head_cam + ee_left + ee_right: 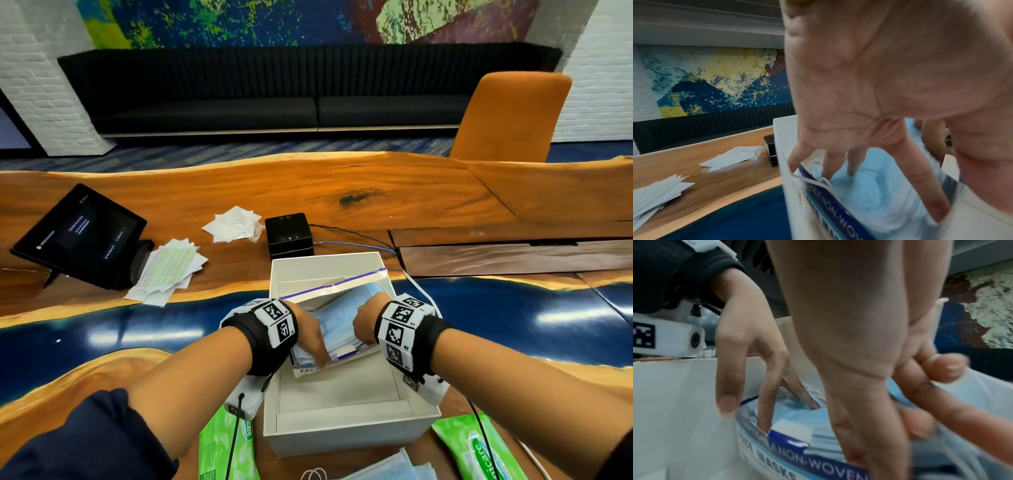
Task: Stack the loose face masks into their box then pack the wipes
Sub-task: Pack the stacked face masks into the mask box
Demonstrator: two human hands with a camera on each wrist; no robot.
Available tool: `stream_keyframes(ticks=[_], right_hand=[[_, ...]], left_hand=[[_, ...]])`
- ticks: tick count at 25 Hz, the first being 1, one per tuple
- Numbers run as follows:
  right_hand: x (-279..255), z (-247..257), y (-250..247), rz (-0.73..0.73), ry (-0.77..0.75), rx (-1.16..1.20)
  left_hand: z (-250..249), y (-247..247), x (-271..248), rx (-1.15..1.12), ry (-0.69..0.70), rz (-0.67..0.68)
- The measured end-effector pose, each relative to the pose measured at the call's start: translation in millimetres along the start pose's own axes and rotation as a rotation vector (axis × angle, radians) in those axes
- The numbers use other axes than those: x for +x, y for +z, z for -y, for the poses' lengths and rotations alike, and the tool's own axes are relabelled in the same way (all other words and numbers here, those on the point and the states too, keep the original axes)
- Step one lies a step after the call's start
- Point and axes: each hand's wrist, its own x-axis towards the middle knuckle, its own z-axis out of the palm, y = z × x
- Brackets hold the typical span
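A white box (pixel 342 435) stands open on the table in front of me. Inside it lies a clear zip bag (pixel 346 284) labelled face masks (pixel 818 462), filled with blue masks (pixel 339 322). My left hand (pixel 310 339) reaches into the bag, its straight fingers (pixel 855 167) pressing down on the masks (pixel 869 194). My right hand (pixel 368 318) grips the bag's clear plastic edge, fingers curled (pixel 941 366) and thumb down at the front. More loose masks (pixel 387 469) lie near the table's front edge. Green wipes packs sit at the left (pixel 222 442) and the right (pixel 479 452) of the box.
A black cube device (pixel 289 233) with cables stands just behind the box. A tablet on a stand (pixel 78 233), a heap of paper leaflets (pixel 168 270) and white packets (pixel 233 224) lie at the left. An orange chair (pixel 513 116) stands across the table.
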Motion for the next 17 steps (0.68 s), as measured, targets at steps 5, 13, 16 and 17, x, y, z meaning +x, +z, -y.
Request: stream_keyframes(ticks=[5,13,16,17], right_hand=[[-14.4,-1.6,-19.8,-0.093,-0.088,-0.087],[-11.5,-6.8,-24.1,-0.197,-0.024,0.061],[-9.3,-5.1,-21.8,-0.227,-0.008,0.159],[-7.1,-4.5,-21.1,-0.225,0.000,0.178]], left_hand=[[1.4,1.7,4.1,-0.071,0.015,-0.188],[2.5,3.5,6.8,0.030,-0.039,-0.303],[3.5,5.0,6.5,0.055,-0.078,-0.219],[3.0,4.7,5.4,0.076,-0.088,-0.199]])
